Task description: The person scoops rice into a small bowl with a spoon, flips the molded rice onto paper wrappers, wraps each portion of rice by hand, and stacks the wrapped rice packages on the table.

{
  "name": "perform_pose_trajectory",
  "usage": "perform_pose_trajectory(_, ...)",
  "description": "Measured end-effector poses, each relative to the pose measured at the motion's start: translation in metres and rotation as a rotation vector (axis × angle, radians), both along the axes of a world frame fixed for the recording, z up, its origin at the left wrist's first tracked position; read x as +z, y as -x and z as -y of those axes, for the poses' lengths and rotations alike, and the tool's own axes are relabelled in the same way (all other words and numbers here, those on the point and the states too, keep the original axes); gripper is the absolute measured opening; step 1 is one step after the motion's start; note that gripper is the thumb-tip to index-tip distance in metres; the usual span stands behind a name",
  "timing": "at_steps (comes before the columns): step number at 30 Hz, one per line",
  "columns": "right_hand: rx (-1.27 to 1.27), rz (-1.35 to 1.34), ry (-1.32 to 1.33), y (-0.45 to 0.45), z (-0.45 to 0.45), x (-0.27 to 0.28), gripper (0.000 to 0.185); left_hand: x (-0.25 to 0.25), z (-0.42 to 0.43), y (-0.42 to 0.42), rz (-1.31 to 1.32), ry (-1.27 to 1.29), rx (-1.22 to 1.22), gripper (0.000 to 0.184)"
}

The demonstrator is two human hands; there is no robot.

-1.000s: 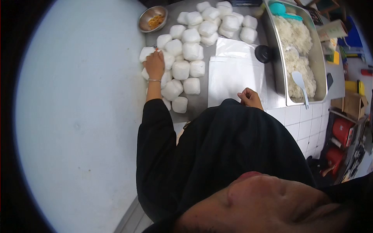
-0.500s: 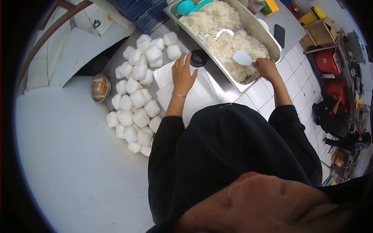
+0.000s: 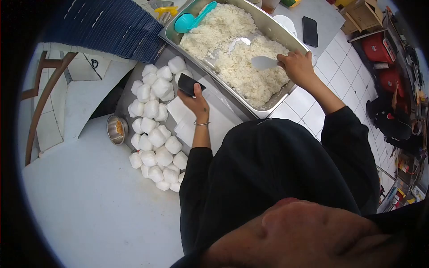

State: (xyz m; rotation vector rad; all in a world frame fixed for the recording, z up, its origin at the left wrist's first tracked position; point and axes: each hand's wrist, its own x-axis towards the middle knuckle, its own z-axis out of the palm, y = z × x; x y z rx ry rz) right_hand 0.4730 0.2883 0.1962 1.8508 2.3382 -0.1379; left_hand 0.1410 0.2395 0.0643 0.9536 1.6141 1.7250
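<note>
My left hand [image 3: 195, 102] is closed round a small black bowl [image 3: 189, 84], tilted beside the pile of rounded white wrapped portions [image 3: 154, 109]. White paper sheets [image 3: 213, 109] lie beneath and to the right of that hand. My right hand [image 3: 296, 67] grips a white rice paddle [image 3: 264, 62], whose blade is at the cooked rice [image 3: 241, 49]. This rice fills much of a deep metal tray [image 3: 210, 71]. At the tray's far left end, a turquoise scoop [image 3: 190, 22] rests on the rice.
A tall stack of dark blue packets [image 3: 107, 27] stands left of the tray. Near the portions sits a metal bowl [image 3: 117, 129] with orange bits. A black phone [image 3: 310, 31] lies beyond the tray. Another person [image 3: 391, 114] is on the far right.
My left hand, flat on the paper before, has picked up the black bowl and moved left with it. The rice paddle in my right hand has shifted slightly left. The view has shifted too.
</note>
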Motion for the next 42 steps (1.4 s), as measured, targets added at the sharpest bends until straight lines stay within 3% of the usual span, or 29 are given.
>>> perform_pose_trajectory(3,0.138,0.049,-0.034,0.026,-0.005,-0.022,0.022,0.032,-0.019,-0.046,0.141,-0.295,-0.136,0.078)
perform_pose_trajectory(9,0.450,0.069,-0.037,0.091,-0.017,-0.069,0.016,0.012,-0.050,-0.079,-0.078,-0.197,-0.204,0.088)
perform_pose_trajectory(13,0.609,-0.113,-0.094,0.090,-0.055,-0.090,0.016,0.012,-0.051,-0.081,-0.207,-0.153,-0.182,0.091)
perform_pose_trajectory(16,0.610,-0.167,0.028,0.077,-0.066,-0.085,0.018,0.014,-0.055,-0.080,-0.442,-0.213,-0.095,0.074)
perform_pose_trajectory(19,0.616,-0.255,0.120,0.059,-0.067,-0.087,0.019,0.015,-0.053,-0.078,-0.438,-0.111,-0.149,0.095)
perform_pose_trajectory(22,0.599,-0.276,0.155,0.050,-0.060,-0.084,0.019,0.021,-0.053,-0.079,-0.445,-0.094,-0.152,0.096)
perform_pose_trajectory(25,0.543,-0.262,0.199,0.039,-0.050,-0.077,0.021,0.032,-0.054,-0.083,-0.368,-0.203,-0.092,0.080)
perform_pose_trajectory(28,0.424,-0.332,0.278,0.018,-0.038,-0.071,0.025,0.040,-0.050,-0.077,-0.253,-0.214,-0.204,0.070)
perform_pose_trajectory(31,0.246,-0.357,0.330,-0.001,-0.027,-0.054,0.029,0.060,-0.033,-0.071,0.148,-0.058,-0.243,0.059)
perform_pose_trajectory(32,0.182,-0.377,0.308,-0.008,-0.024,-0.047,0.030,0.063,-0.027,-0.071,0.132,0.006,-0.258,0.055)
perform_pose_trajectory(35,-0.004,-0.396,0.176,-0.018,-0.019,-0.018,0.034,0.065,-0.006,-0.068,0.401,0.360,-0.511,0.062)
perform_pose_trajectory(37,-0.159,-0.421,0.097,-0.010,-0.011,0.009,0.035,0.093,0.002,-0.091,0.531,0.543,-0.561,0.070)
perform_pose_trajectory(39,-0.129,-0.501,0.048,-0.005,0.003,0.010,0.030,0.093,-0.004,-0.104,0.751,0.620,-0.693,0.071)
perform_pose_trajectory(42,-0.022,-0.676,-0.014,0.015,0.039,-0.009,0.026,0.090,-0.020,-0.124,0.850,0.590,-0.561,0.071)
